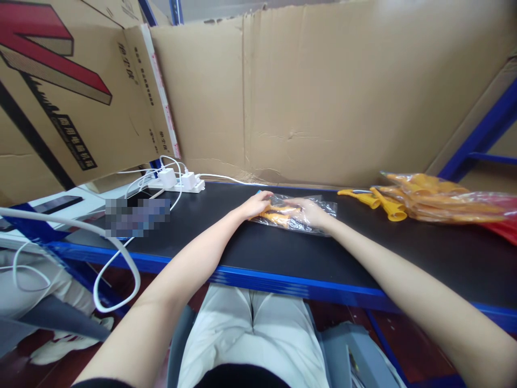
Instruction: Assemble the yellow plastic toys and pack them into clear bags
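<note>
On the black tabletop in front of me lies a clear plastic bag [325, 207] with yellow plastic pieces [278, 217] in it; their full shape is hidden by the film and my hands. My left hand [257, 205] grips the bag at its left end, fingers curled over the edge. Over the bag's right half, my right hand [311, 212] is bent down with its fingers closed on the film. Whether some of its fingertips are inside the bag, I cannot tell. Loose yellow funnel-shaped pieces [390, 207] lie further right, apart from both hands.
Clear bags of yellow funnel-shaped pieces [440, 199] are piled at the right, beside something red [501, 229]. A white power strip [197, 186] with chargers and cables stands back left. Tall cardboard [323, 97] walls the back. A blue metal edge [283, 283] runs along the front.
</note>
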A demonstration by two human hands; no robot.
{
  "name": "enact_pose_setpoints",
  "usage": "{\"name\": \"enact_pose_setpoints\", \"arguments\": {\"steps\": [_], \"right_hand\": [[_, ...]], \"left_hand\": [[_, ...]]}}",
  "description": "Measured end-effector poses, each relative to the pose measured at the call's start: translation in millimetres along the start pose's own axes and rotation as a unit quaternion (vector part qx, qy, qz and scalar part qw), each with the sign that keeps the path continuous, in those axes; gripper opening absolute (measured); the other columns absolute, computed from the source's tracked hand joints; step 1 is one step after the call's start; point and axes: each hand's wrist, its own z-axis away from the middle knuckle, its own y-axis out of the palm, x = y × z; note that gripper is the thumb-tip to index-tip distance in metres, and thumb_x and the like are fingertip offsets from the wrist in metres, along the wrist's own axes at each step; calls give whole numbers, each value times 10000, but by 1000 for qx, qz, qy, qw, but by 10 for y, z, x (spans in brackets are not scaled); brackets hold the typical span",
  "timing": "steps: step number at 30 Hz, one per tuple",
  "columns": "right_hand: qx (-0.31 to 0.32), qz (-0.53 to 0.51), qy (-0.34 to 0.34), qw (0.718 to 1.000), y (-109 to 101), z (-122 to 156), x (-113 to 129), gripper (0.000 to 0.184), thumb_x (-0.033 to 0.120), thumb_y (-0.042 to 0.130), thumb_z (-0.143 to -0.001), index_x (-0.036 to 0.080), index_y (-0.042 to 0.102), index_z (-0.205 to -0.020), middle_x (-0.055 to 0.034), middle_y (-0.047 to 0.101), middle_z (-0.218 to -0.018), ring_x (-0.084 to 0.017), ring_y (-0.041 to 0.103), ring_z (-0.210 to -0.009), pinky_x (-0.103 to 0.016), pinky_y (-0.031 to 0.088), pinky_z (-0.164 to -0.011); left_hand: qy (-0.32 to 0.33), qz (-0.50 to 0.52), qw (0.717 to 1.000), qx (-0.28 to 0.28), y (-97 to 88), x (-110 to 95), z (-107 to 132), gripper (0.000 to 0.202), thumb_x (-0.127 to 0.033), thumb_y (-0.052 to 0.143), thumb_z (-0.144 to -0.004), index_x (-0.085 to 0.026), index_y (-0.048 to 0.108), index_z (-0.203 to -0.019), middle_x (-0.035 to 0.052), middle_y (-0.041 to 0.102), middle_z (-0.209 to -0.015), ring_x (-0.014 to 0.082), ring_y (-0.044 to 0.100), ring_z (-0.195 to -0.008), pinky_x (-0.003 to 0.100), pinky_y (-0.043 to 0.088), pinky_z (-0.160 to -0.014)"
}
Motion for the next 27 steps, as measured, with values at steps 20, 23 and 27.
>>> {"name": "enact_pose_setpoints", "arguments": {"steps": [20,23,27], "right_hand": [[23,67,68,995,-226,46,-11,409,577,561,-667,173,600,-714,-30,613,-693,-148,533,-647,-239,381,-567],[2,55,69,996,-170,33,-48,398,558,572,-663,170,605,-745,-37,619,-724,-157,547,-670,-246,390,-592],[-10,48,94,994,-120,20,-66,387,538,604,-645,166,600,-751,-41,624,-737,-165,563,-683,-254,404,-612]], "left_hand": [[-102,164,979,-72,-73,-43,-26,300,-190,417,-788,-163,566,-1046,77,581,-1162,193,537,-1072,313,439,-870],[-98,162,979,-71,-72,-76,-16,283,-176,406,-790,-143,575,-1014,88,585,-1147,182,539,-1067,296,431,-881],[-97,171,978,-63,-67,-80,-21,289,-178,415,-789,-132,562,-1033,101,602,-1119,176,561,-1030,297,429,-880]]}}
